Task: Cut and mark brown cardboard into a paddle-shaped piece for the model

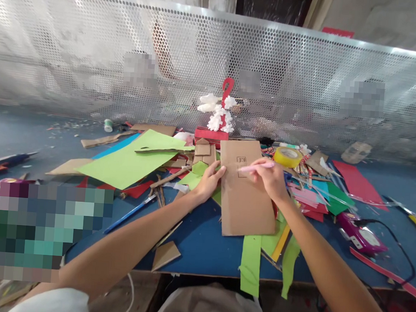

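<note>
A flat brown cardboard piece (247, 206) lies in front of me, tilted slightly, with a small drawn outline of boxes on its upper half. My left hand (209, 181) grips its left edge, thumb on top. In my right hand (271, 180) is a pink pen (259, 167), its tip at the drawn lines. Behind the cardboard stands a red paper hook shape (227, 88) with white fluffy tufts on a red base (211, 136). A small cardboard construction (203, 149) sits left of the sheet.
Green paper (133, 158), twigs and scraps crowd the left; a blue pen (130, 213) lies nearer. Yellow tape (287, 157) and colored scraps are at right, beside a purple device (361, 234) with a black cord. A perforated metal screen (187, 50) closes the back; people are behind it.
</note>
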Available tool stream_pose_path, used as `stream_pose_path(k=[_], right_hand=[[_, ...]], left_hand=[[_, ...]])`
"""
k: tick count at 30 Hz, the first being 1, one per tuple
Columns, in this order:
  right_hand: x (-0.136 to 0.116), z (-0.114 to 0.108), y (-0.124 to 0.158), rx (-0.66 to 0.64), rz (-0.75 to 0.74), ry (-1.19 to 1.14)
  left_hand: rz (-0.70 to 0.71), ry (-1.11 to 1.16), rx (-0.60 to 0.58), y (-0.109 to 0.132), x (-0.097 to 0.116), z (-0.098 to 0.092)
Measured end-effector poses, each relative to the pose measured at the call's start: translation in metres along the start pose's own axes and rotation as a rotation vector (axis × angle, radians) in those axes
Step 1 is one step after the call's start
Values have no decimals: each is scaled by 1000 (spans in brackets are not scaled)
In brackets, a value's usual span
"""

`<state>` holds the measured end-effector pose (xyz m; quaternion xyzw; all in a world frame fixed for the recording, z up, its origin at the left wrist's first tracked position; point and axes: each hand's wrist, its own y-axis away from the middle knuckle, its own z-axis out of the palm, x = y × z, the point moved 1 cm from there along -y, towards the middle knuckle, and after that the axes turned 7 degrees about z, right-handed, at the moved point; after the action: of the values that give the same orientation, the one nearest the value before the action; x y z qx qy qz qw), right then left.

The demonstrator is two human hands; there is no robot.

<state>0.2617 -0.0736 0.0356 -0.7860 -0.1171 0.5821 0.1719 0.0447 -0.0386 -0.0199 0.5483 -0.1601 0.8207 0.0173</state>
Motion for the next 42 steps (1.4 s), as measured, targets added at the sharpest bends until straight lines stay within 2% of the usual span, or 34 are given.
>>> stream_pose_path(k=[3, 5, 7, 10, 13, 16, 18, 20, 23, 24, 26, 28, 30, 32, 38, 42], right_hand=[[2, -9, -6, 214, -137, 34], [6, -13, -10, 275, -186, 100], [13, -15, -13, 280, -157, 102], [20, -13, -15, 209, -43, 23], [22, -12, -17, 166, 2, 6], [21, -15, -18, 178, -1, 28], [22, -17, -20, 200, -7, 44], [22, -18, -21, 219, -2, 52], [23, -17, -21, 230, 14, 62], [23, -17, -22, 227, 16, 69], [25, -18, -23, 221, 14, 85], [28, -20, -25, 224, 11, 95], [31, -23, -27, 236, 19, 102], [34, -26, -29, 245, 33, 105], [31, -28, -30, 266, 61, 63], [26, -26, -28, 255, 103, 9]], left_hand=[[-10, -27, 22, 0, 5, 0], [-10, -42, 45, -2, 12, 0], [22, -41, 75, -6, 21, 1], [45, -98, 97, -11, 40, 2], [92, -264, 13, -1, 69, -1], [207, -648, -60, 44, 107, -9], [252, -967, -44, 92, 133, -18], [219, -1211, 10, 143, 154, -35], [69, -1527, 87, 209, 175, -79], [-4, -1634, 150, 227, 180, -97], [-168, -1826, 277, 257, 187, -135], [-223, -1954, 361, 281, 191, -165], [-255, -2022, 394, 298, 193, -184], [-311, -2051, 439, 309, 194, -191], [-401, -2027, 490, 313, 190, -189], [-362, -2042, 475, 315, 186, -195]])
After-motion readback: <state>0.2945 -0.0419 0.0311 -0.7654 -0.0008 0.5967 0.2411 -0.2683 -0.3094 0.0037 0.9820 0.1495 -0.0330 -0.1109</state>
